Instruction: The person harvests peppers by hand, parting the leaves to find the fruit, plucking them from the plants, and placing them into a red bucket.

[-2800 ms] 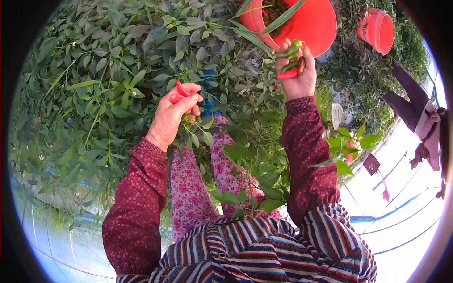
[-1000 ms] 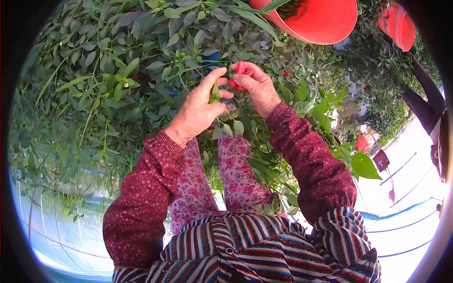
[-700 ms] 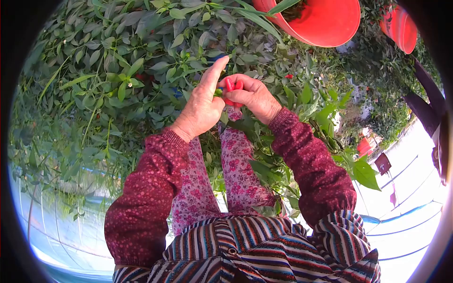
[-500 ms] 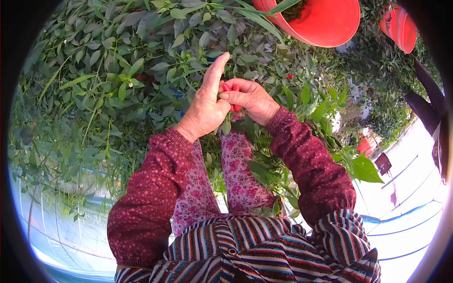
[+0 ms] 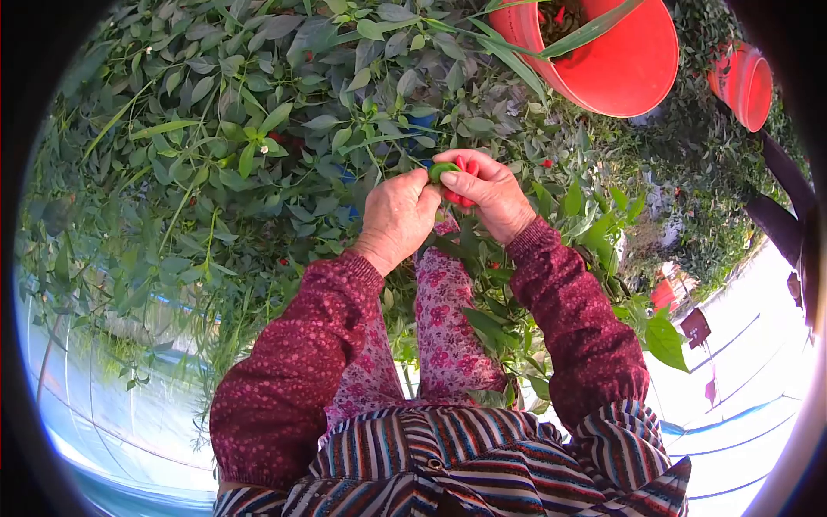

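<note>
My right hand [image 5: 495, 196] is closed around several small red peppers [image 5: 459, 199], which poke out between thumb and fingers. A rounded green piece [image 5: 440, 171], a leaf or a green pepper, lies against the right thumb and fingertips. My left hand [image 5: 398, 217] is closed, with thumb and fingers pressed together right beside the green piece. What the left fingers pinch, if anything, is hidden. Both hands meet above my knees, in front of the leafy pepper plants [image 5: 293, 164].
A large red bucket [image 5: 633, 65], with some peppers inside, lies tipped at the upper right. Another red bucket [image 5: 756, 90] is farther right. Long grass blades [image 5: 594, 33] cross the near bucket. Dense foliage surrounds my legs, and pale plastic sheeting [image 5: 121, 422] shows low at the left.
My left hand, earlier upright with fingers stretched out, has closed beside the right hand. The green piece now shows at the right fingertips. Both hands sit slightly farther right in view.
</note>
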Action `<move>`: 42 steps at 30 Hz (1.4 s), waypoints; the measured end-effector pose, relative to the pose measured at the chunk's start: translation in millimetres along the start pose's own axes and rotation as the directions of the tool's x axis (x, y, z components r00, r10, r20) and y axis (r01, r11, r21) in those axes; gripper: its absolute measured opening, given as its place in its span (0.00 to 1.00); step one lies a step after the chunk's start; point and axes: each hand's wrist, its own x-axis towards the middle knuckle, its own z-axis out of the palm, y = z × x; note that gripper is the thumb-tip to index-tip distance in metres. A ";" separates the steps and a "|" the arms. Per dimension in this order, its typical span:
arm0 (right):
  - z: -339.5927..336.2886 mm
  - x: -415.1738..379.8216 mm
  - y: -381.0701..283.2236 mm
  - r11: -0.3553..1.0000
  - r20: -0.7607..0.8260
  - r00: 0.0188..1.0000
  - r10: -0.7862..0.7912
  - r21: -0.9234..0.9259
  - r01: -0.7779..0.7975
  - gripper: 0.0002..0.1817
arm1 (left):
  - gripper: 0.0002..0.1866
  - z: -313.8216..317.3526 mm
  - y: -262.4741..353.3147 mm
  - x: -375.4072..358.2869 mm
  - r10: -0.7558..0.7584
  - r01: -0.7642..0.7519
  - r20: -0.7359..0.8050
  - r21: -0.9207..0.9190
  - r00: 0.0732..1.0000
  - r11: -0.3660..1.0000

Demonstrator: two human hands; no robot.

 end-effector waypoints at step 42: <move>68.1 78.3 79.9 0.442 0.266 0.964 -0.022 -0.862 0.248 0.20 | 0.12 -23.8 -81.8 -58.8 -0.018 -0.033 0.414 0.115 0.910 0.993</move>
